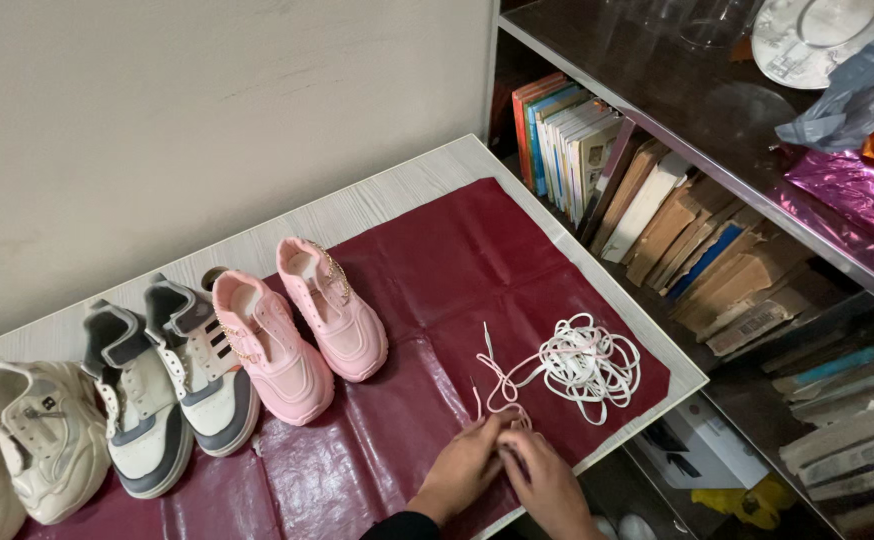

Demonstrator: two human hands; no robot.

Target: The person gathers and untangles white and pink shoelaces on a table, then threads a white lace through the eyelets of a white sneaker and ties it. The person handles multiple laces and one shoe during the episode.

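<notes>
A tangle of white shoelaces [587, 362] lies on the dark red cloth [457, 260] near the table's right corner. One lace runs from the pile down to my hands at the front edge. My left hand [465, 468] and my right hand [547, 482] are close together, fingers pinched on that lace's end. Left of them stands a pair of pink sneakers [302, 325] without laces, toes toward me. Beyond those are a grey and white pair [162, 385] and a cream pair [27, 450].
The pale wooden table [397, 185] stands against a plain wall. To the right is a shelf unit [697, 110] with rows of books [647, 200]. Plastic bags and a shiny pink wrapper [852, 195] lie on its top.
</notes>
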